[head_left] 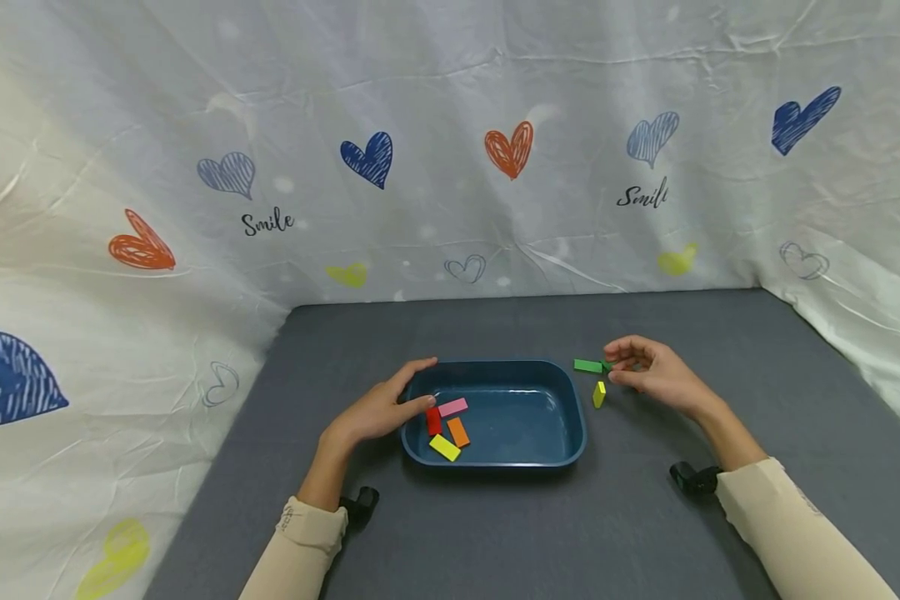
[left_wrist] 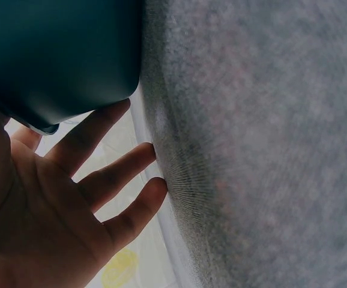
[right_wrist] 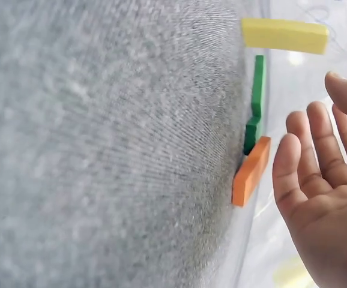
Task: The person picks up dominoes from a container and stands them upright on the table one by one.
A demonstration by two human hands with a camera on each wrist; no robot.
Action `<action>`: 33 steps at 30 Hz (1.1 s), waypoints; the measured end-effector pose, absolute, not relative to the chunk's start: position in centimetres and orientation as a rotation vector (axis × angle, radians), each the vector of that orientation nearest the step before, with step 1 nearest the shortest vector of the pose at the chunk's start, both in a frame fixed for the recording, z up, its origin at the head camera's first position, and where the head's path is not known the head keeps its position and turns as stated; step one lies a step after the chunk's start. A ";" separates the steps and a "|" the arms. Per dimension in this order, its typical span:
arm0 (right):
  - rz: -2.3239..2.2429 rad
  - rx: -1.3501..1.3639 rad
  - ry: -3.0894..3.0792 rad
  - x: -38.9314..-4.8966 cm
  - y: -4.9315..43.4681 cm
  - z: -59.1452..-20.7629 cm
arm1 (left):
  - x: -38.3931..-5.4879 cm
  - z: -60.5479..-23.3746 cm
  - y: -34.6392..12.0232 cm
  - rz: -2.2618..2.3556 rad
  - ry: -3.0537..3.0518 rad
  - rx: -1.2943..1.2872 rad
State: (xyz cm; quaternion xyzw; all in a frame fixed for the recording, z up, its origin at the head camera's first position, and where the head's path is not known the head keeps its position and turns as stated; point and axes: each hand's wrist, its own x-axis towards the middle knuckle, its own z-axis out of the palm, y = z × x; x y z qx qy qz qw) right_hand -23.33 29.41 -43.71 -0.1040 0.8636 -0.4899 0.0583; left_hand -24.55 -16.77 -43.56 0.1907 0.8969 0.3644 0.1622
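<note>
My left hand (head_left: 378, 408) holds the left end of a blue tray (head_left: 521, 427), its thumb over the rim and its fingers spread along the outer wall. Inside, at the tray's left, lie a pink block (head_left: 453, 407), a red block (head_left: 434, 421), an orange block (head_left: 458, 432) and a yellow block (head_left: 445, 447). My right hand (head_left: 656, 371) hovers by the loose blocks, thumb and fingers apart with nothing between them. Nearest it are a green block (head_left: 588, 366), a second green one (right_wrist: 253, 137) and an orange block (right_wrist: 251, 171), which the hand hides in the head view.
A yellow block (head_left: 599, 394) stands on end between the tray and my right hand. The grey tabletop (head_left: 495, 533) reaches back to a pale curtain (head_left: 435, 75) printed with hearts, which also hangs along both sides.
</note>
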 end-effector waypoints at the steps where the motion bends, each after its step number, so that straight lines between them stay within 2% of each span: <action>1: -1.469 -0.319 2.636 -23.6 29.3 -43.8 | -24.6 -43.6 -16.8 1.038 2.561 0.545; 16: -1.218 -0.533 2.855 -27.0 28.0 -45.2 | -24.4 -43.4 -16.7 1.048 2.556 0.534; 33: -1.024 -0.580 2.885 -28.0 27.0 -45.9 | -24.4 -43.3 -16.9 1.062 2.549 0.552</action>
